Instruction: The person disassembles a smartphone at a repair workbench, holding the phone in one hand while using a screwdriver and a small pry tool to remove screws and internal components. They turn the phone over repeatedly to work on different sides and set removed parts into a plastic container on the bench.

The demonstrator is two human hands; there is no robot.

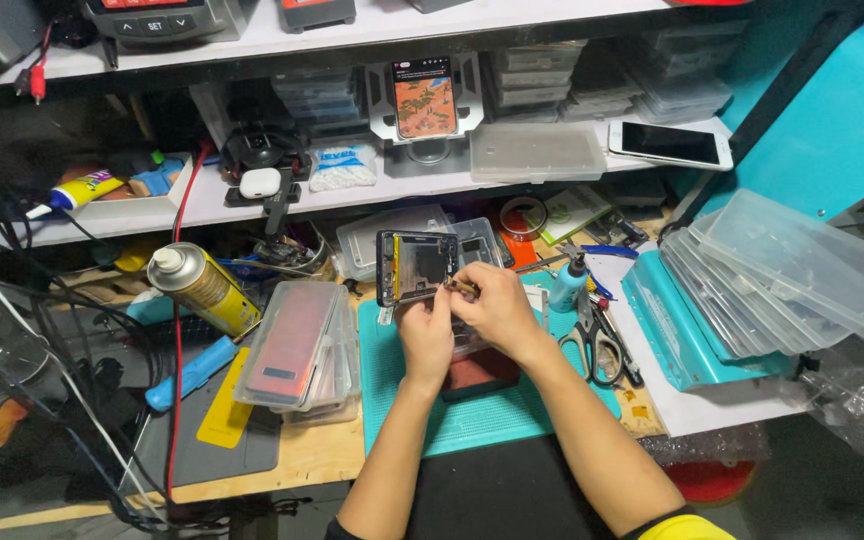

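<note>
Head view, cluttered repair bench. The left hand (426, 335) is closed around the lower edge of an opened phone frame (417, 267), holding it upright and tilted toward the camera above the teal work mat (472, 415). The right hand (495, 307) is closed in a pinch on a thin tool (464, 287), the tip of which touches the frame's right edge; what kind of tool it is cannot be determined. Both hands sit together over the mat, with a dark reddish flat part (480, 372) lying just below them. To the left of the mat stands a stack of clear plastic cases (297, 345) holding a red panel, and beyond it a yellow spray can (204, 288) lies tilted. To the right, scissors (597, 345) rest beside a small blue bottle (568, 285). A pile of clear plastic trays (792, 265) sits on a teal box at far right. On the shelf behind, 1 phone with a lit screen (424, 97) stands on a holder, and 1 white phone (670, 144) lies flat.
</note>
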